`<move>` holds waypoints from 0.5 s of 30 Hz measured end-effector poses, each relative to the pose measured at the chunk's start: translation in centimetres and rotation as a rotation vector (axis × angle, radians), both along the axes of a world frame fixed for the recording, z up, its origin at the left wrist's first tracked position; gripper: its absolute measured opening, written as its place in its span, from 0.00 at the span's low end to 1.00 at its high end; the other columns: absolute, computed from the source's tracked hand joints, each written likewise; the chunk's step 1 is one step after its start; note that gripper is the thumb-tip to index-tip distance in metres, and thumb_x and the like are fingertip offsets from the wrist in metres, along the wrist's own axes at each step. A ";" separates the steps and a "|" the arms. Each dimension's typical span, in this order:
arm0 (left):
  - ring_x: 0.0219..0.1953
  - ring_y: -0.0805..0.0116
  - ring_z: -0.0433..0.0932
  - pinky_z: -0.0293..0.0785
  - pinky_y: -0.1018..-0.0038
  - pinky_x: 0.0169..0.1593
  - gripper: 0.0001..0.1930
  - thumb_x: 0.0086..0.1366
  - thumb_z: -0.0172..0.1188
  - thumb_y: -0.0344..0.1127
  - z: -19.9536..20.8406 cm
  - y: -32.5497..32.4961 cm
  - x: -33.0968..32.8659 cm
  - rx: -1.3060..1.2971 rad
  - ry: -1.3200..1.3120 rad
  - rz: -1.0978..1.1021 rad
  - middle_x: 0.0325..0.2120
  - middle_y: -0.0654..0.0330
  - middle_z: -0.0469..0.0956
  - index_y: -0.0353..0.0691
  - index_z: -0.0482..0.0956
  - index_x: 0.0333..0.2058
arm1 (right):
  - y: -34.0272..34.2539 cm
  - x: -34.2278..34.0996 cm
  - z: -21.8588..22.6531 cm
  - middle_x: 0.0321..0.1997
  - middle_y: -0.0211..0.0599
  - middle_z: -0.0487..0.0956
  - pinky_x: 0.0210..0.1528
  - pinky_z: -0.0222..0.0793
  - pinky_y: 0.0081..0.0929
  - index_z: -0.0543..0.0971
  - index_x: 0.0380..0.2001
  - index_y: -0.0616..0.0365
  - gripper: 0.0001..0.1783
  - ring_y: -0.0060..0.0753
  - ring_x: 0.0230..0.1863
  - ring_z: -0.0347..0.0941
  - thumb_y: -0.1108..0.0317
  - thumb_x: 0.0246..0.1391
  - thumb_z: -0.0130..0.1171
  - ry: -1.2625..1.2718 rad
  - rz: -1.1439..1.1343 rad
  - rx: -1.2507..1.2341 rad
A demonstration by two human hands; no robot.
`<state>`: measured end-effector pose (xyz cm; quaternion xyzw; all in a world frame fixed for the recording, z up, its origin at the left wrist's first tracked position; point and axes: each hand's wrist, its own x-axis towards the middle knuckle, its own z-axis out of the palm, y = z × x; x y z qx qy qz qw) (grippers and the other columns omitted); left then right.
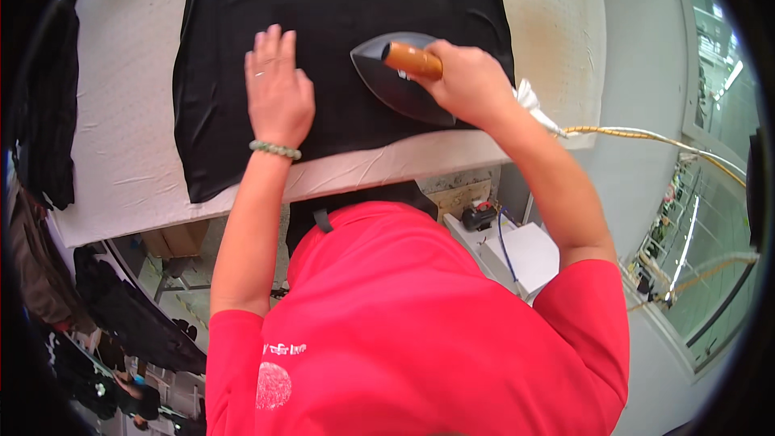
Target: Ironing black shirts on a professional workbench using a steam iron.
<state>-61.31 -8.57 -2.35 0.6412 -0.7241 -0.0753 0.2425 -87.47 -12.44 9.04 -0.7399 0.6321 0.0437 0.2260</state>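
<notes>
Pale padded bench [121, 137]; left hand [278, 93] flat, fingers extended, on black cloth [331, 56] spread across bench; middle looks largely smooth, edge creases apparently left to press; iron [387, 85] on cloth's right half, pressing seemingly unfinished; right hand [468, 81] wrapped around brown handle [413, 60]

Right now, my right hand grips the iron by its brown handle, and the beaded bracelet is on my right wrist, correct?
Not quite: the head view shows the beaded bracelet on the wrist of your left hand. Your right hand does grip the iron by its brown handle.
</notes>
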 end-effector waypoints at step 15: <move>0.75 0.49 0.53 0.48 0.52 0.75 0.30 0.71 0.53 0.37 -1.4 -5.4 -6.2 0.070 -0.069 0.179 0.72 0.50 0.58 0.37 0.62 0.70 | -12.5 -5.1 0.2 0.32 0.53 0.84 0.41 0.77 0.50 0.78 0.45 0.57 0.20 0.60 0.37 0.81 0.54 0.57 0.65 0.057 0.567 0.150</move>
